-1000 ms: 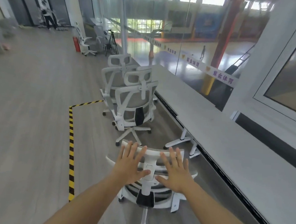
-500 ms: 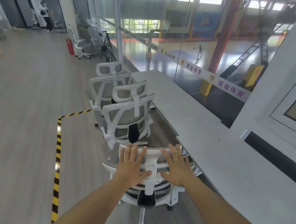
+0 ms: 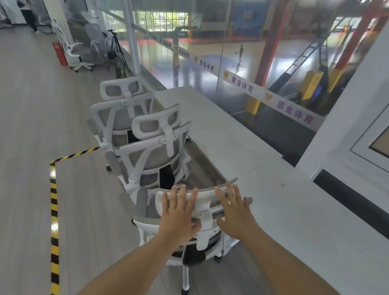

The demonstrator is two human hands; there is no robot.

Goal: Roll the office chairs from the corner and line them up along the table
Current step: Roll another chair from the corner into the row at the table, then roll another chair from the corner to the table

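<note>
1. Pressing flat on the near chair (image 3: 204, 228): left hand (image 3: 179, 217) & right hand (image 3: 237, 212). Fingers are straight & spread, palms on the top of its back; neither curls round anything.
2. Near chair: white moulded plastic frame, grey mesh back, curved grey top rail, black block low on the spine, white legs w/ a dark caster. It stands just beside the long edge of the table (image 3: 288, 211), right behind the second chair (image 3: 158, 154); touching it or not, can't tell.
3. Second chair & third chair (image 3: 119, 116): same look, w/ white ribbed frames, grey mesh & hoop-shaped headrests. Both sit in a row along the table edge, backs toward the camera.
4. Table: long, smooth, matte pale-grey top w/ a seam across it.
5. Floor (image 3: 17, 135): grey wood-look planks; yellow/black striped tape (image 3: 54, 206) makes an L-corner left of the chairs.
6. Glass wall behind the table carries a white banner (image 3: 241, 84) w/ purple characters "紫金体育", repeated.
7. Far left: red extinguisher (image 3: 59, 53), another white chair (image 3: 78, 54), black tripod (image 3: 116, 47).
</note>
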